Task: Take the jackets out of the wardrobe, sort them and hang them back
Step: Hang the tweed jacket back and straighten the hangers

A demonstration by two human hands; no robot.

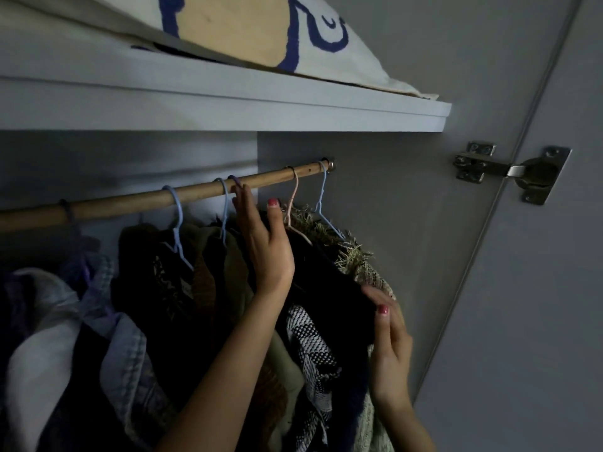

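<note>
Cream cloth (326, 60) w/ blue print on shelf (228, 106) (metal hinge (512, 172) rt).

Brown wooden rail (202, 190); pale blue hangers (177, 223), one pink hanger (293, 203). Black jacket (326, 282), black-and-white checked jacket (310, 347), faded light-blue denim jacket (130, 370), tan fringed knit (352, 252). Grey-white shelf (228, 106); cream cloth (261, 31) with navy lines. Pink-red nails.

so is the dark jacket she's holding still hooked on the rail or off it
Still on: the purple hanger hook sits over the wooden rail, the left hand at it.
</note>
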